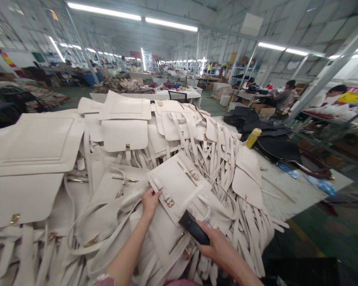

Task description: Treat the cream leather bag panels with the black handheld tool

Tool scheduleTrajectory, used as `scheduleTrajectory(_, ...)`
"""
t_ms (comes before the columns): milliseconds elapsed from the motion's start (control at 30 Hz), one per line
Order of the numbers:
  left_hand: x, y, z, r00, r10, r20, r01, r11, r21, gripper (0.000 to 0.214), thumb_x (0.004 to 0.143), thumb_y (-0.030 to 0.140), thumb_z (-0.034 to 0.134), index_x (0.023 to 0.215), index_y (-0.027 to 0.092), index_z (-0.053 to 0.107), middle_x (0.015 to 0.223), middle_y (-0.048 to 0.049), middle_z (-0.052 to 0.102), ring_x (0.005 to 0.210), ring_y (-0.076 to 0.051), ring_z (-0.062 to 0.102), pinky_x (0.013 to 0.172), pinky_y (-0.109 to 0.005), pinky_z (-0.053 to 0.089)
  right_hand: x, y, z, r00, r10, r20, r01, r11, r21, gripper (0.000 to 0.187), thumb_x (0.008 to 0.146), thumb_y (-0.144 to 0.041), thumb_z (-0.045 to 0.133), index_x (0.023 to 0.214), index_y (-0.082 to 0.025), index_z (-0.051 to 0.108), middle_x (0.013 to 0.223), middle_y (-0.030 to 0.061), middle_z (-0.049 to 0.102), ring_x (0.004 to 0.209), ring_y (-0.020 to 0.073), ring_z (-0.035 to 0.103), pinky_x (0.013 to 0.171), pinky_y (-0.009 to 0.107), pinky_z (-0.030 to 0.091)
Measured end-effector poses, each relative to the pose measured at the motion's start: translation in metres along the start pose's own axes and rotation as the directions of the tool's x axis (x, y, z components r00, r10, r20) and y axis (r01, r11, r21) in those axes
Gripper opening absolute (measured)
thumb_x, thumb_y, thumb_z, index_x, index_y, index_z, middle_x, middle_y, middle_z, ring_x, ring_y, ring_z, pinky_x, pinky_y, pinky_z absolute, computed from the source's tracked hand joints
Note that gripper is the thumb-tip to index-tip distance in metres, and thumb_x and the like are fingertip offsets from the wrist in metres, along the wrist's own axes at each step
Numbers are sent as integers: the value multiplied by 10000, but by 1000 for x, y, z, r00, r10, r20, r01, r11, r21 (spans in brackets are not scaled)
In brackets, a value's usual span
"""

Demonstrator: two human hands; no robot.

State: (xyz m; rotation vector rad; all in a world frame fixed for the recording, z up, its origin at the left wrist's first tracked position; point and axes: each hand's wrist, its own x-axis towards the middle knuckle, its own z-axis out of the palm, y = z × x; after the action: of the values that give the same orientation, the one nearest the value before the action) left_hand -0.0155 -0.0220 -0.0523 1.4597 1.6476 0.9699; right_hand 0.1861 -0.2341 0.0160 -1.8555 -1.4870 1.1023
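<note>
A cream leather bag panel [181,180] with gold buckles lies tilted on top of a big heap of cream bag parts and straps. My left hand [150,201] grips the panel's lower left edge, thumb on top. My right hand [217,246] holds a black tool handle [193,227] whose tip points up at the panel's lower right side. White straps [107,222] loop below the panel, in front of my left forearm.
Stacked cream flaps [32,147] rise at the left. Black leather pieces [271,139] and a yellow bottle [253,138] lie at the table's [289,190] right end. Two people sit at benches at the far right. The green floor [316,226] drops off to the right.
</note>
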Motion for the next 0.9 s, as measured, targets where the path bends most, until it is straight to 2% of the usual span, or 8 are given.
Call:
scheduleTrajectory(133, -1, 5, -2, 1000, 11, 14, -11, 999, -44, 313, 581, 326, 586, 817, 135, 660, 642, -25, 643, 591, -188, 567, 521, -250, 419, -1, -5, 14, 998, -2, 65, 9, 994, -111, 621, 589, -186, 561, 1202, -254, 490, 958, 49, 646, 867, 224, 566, 724, 259, 410)
scheduleTrajectory(233, -4, 8, -6, 1000, 12, 17, -11, 997, -78, 324, 562, 352, 601, 795, 134, 660, 612, -23, 634, 570, -190, 559, 496, -253, 417, 11, -8, 18, 997, 13, -79, -14, 1000, -12, 627, 637, -208, 532, 1255, -232, 427, 917, 50, 643, 806, 205, 578, 671, 258, 432)
scheduleTrajectory(300, -6, 10, -9, 1000, 10, 19, -8, 995, -95, 326, 554, 366, 607, 775, 133, 659, 569, -15, 615, 542, -188, 547, 473, -251, 408, 20, -3, 8, 975, 73, -210, -45, 990, 135, 612, 696, -250, 490, 1293, -211, 362, 717, 18, 627, 623, 172, 571, 544, 242, 433)
scheduleTrajectory(367, -10, 14, -13, 1000, 13, 25, -10, 994, -112, 333, 552, 378, 609, 771, 130, 657, 534, -5, 594, 522, -183, 535, 455, -246, 398, 28, 10, -11, 948, 164, -272, -81, 954, 290, 606, 725, -302, 477, 1304, -199, 329, 522, -33, 532, 446, 146, 502, 414, 225, 394)
scheduleTrajectory(500, -22, 27, -18, 998, 32, 48, -25, 989, -144, 345, 554, 397, 610, 766, 129, 653, 503, 6, 572, 510, -178, 527, 433, -237, 389, 46, 48, -56, 930, 311, -197, -169, 835, 524, 543, 692, -386, 528, 1194, -204, 429, 487, -54, 476, 356, 139, 467, 320, 230, 368)
scheduleTrajectory(600, -36, 37, -19, 997, 30, 75, -16, 985, -172, 321, 558, 384, 604, 759, 138, 648, 496, 3, 569, 520, -188, 535, 432, -243, 399, 66, 68, -73, 923, 365, -124, -230, 780, 582, 517, 692, -430, 504, 1132, -165, 452, 504, -39, 492, 368, 152, 489, 334, 273, 414)
scheduleTrajectory(767, -68, 37, -23, 991, -9, 131, 37, 976, -214, 260, 561, 348, 597, 720, 149, 645, 565, -24, 616, 599, -231, 572, 471, -276, 440, 91, 68, -71, 941, 303, -151, -164, 797, 581, 537, 680, -434, 520, 1149, -190, 423, 515, -51, 490, 377, 144, 492, 340, 259, 419)
scheduleTrajectory(900, -78, 27, -36, 988, -52, 142, 85, 968, -237, 306, 574, 360, 598, 781, 142, 655, 609, -28, 639, 620, -241, 581, 495, -290, 455, 81, 43, -61, 963, 222, -156, -105, 836, 539, 586, 674, -423, 547, 1199, -204, 405, 466, -64, 469, 355, 144, 478, 310, 231, 386)
